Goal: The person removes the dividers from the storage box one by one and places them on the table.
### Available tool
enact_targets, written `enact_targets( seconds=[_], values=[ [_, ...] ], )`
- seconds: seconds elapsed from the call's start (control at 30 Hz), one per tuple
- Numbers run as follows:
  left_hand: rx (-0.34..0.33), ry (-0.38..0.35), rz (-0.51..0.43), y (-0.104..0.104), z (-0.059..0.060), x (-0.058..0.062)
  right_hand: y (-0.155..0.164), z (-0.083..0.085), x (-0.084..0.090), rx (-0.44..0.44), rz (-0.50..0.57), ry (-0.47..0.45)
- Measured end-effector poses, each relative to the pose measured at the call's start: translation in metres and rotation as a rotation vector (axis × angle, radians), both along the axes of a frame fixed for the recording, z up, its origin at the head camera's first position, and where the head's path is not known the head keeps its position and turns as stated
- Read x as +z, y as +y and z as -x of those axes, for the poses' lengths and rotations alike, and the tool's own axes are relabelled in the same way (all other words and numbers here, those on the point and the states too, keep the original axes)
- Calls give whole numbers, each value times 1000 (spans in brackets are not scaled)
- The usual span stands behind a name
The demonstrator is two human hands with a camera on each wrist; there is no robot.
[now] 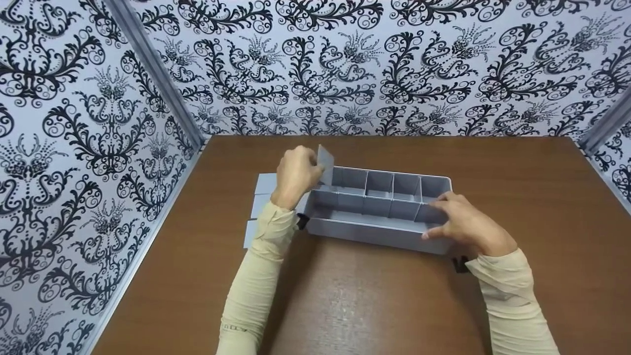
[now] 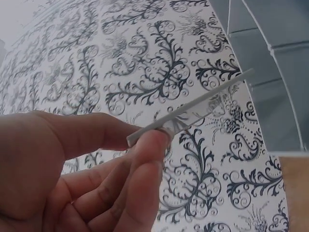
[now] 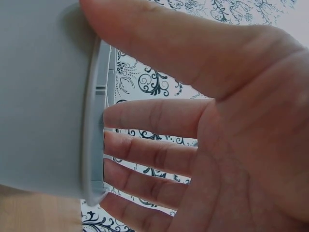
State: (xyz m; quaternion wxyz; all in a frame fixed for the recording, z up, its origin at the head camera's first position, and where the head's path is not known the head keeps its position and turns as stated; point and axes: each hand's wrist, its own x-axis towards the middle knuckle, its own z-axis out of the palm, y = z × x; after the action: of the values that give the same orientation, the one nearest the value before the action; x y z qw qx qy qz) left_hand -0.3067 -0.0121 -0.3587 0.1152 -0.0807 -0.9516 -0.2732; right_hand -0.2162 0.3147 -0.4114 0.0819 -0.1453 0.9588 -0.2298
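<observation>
A grey divided tray sits on the brown table, with partitions forming several compartments. My left hand pinches a thin grey divider panel above the tray's left end. In the left wrist view the divider panel shows edge-on between thumb and fingers. My right hand holds the tray's right end, thumb on the front wall and fingers over the rim. In the right wrist view the thumb lies on the tray wall while the fingers reach inside the rim.
A few flat grey panels lie on the table left of the tray, partly hidden by my left arm. Patterned black-and-white walls close in the table on the back, left and right.
</observation>
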Motion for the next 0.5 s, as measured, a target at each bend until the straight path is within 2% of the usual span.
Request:
enact_targets(
  seconds=[0.23, 0.5],
  values=[
    [42, 95, -116, -26, 1, -10, 2, 0, 0, -2, 2, 9],
    [98, 96, -252, -50, 8, -21, 0, -3, -1, -4, 18, 20]
  ],
)
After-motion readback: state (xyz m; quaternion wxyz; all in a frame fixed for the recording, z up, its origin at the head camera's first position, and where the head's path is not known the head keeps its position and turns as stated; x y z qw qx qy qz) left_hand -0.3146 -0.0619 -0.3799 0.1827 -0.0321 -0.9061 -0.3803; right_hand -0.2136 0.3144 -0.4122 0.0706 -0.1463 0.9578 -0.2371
